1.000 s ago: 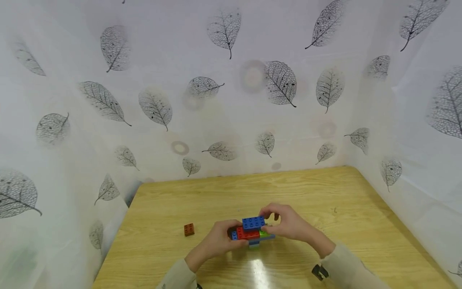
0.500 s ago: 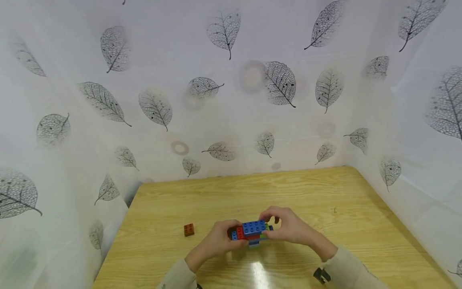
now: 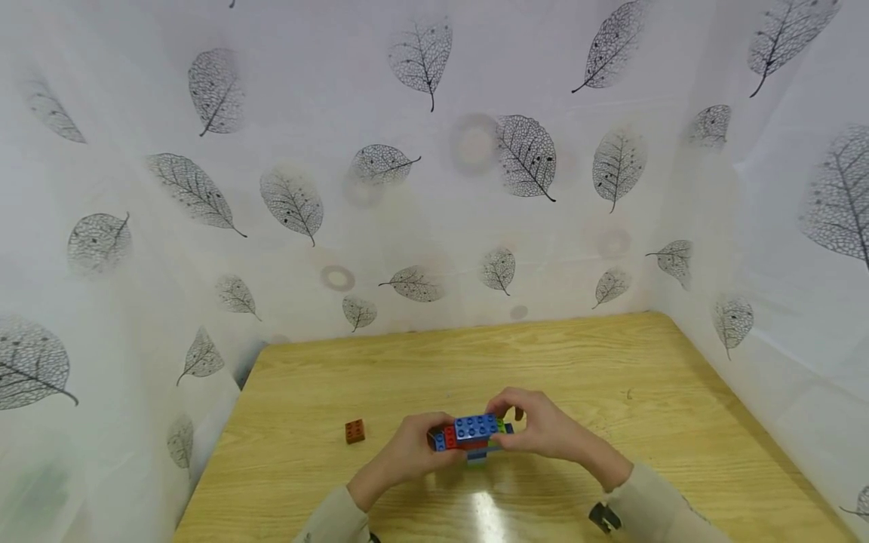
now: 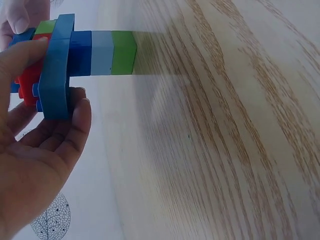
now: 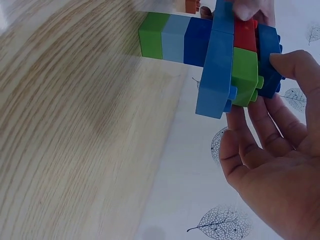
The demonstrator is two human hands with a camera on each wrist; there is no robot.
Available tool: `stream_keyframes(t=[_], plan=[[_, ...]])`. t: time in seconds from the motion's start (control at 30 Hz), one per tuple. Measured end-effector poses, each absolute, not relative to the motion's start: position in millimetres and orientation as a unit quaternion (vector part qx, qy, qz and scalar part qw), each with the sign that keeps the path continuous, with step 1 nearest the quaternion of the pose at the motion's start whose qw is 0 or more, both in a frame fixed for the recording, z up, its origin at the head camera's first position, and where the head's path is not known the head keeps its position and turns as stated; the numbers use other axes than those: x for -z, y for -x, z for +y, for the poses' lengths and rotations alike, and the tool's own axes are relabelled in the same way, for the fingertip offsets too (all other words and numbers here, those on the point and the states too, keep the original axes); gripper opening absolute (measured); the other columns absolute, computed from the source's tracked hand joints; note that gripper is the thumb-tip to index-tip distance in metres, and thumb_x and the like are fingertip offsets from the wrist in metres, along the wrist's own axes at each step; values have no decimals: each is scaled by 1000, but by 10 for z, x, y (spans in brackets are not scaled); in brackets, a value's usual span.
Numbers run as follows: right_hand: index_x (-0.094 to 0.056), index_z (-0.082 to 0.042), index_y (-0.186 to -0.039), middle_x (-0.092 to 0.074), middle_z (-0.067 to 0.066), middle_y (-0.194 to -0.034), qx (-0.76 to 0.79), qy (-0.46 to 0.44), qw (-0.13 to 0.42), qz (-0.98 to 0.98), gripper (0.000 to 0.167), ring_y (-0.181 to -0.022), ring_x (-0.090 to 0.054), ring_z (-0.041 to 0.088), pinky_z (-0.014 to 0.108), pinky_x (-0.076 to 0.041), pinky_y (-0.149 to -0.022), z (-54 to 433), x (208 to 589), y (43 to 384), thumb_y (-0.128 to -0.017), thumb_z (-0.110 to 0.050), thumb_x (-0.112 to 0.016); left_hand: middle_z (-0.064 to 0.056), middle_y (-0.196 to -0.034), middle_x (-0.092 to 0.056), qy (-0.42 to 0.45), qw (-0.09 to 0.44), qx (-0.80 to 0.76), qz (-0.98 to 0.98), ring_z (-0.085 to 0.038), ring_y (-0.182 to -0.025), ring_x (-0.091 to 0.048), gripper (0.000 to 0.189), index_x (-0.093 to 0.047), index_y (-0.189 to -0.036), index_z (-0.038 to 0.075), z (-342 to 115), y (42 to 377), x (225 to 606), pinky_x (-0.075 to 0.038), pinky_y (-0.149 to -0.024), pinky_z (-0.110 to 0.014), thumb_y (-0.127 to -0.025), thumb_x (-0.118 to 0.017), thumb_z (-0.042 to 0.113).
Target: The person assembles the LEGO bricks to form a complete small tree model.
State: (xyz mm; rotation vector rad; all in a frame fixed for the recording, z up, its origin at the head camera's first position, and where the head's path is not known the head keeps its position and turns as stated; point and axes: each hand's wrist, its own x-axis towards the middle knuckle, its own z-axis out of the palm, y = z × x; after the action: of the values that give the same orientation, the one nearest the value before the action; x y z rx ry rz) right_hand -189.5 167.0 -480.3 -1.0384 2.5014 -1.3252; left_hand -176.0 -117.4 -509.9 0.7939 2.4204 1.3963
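Note:
A tower of toy building bricks stands on the table between both hands. From the bottom up come a green brick [image 5: 152, 35], a light blue brick [image 5: 175, 37], a dark blue brick [image 5: 197, 42] and a wider blue layer [image 5: 215, 75]. A red brick [image 3: 449, 437] and a lime green brick [image 5: 245, 77] sit on that layer. My left hand [image 3: 410, 449] grips the tower's left end, thumb over the red brick. With thumb and fingers, my right hand [image 3: 543, 426] pinches the blue top brick [image 3: 475, 427], which lies across the red and lime green bricks. Whether it is fully seated I cannot tell.
A loose brown brick [image 3: 354, 431] lies on the wooden table [image 3: 305, 392], left of the tower. White sheeting with a leaf print [image 3: 421, 284] hangs behind the table and along both sides.
The blue top brick has come down from a raised position onto the red and lime green bricks, with my right hand lowering slightly. My left hand has kept its place.

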Motion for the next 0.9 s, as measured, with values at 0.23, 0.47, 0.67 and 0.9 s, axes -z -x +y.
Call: stream_keyframes(t=[0.23,0.47,0.67,0.9], plan=[[-69,-24,-118,-71,-8,-110,436,342,65,830,26,-97,-63,10,40,-51,-79,1653,4804,1922,-94,-25,-80,-1,-113,-74,-259,131,-506,812,-5,-91,-66,34,-68,-135,21,-1163,1771,5065,-57,-78,-25,-105,-65,37],[-70,-21,-115,-72,-7,-107,437,346,64,828,24,-95,-63,8,39,-51,-78,1635,4812,1942,-93,-23,-80,-7,-114,-75,-267,127,-508,809,-9,-89,-67,31,-69,-133,17,-1173,1777,5059,-56,-77,-24,-109,-59,34],[-69,-24,-114,-71,-10,-107,444,334,64,829,24,-95,-62,6,38,-51,-79,1637,4829,1926,-93,-24,-80,-8,-114,-75,-276,121,-512,805,-6,-92,-66,28,-68,-131,16,-1164,1787,5055,-55,-80,-24,-108,-60,30],[-70,-22,-113,-72,-6,-107,471,338,46,814,24,-95,-63,10,37,-50,-75,1645,4907,1885,-92,-20,-81,-7,-112,-74,-272,132,-522,797,-7,-92,-65,24,-69,-126,18,-1154,1772,5071,-55,-80,-24,-108,-60,30]])
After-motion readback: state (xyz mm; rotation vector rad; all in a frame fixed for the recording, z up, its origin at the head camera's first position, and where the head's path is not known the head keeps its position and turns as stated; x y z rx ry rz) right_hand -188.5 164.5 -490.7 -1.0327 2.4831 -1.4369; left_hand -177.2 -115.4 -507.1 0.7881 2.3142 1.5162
